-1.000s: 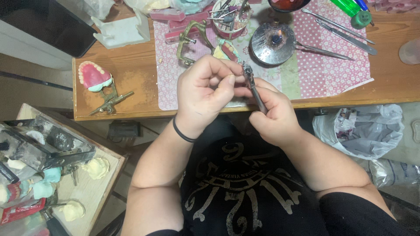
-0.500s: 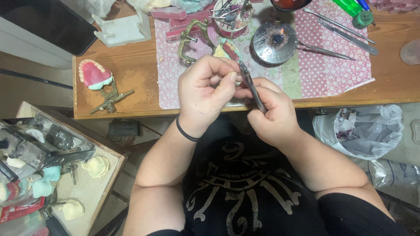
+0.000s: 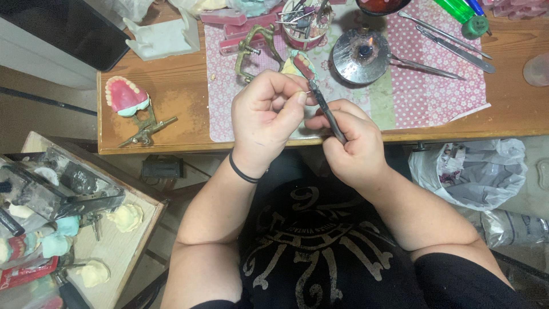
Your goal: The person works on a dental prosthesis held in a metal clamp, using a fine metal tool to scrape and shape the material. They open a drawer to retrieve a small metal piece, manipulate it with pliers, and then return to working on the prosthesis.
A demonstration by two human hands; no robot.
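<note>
Head view: wooden table (image 3: 171, 109) under pink floral mat (image 3: 434, 97).

Both forearms raised from lap, converged at near edge of wooden table (image 3: 171, 123). Left hand (image 3: 266, 114) curled, thumb and forefinger pinched together, knuckles turned up, black band worn at wrist. Right hand (image 3: 349, 140) just beside it, closed in fist-like grip around slim dark tool (image 3: 327, 109), tip angled toward left fingertips.

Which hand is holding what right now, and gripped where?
Right hand holds a slim dark metal tool by its lower handle, tip up. Left hand pinches something at the tool's tip; too small to identify.
</note>
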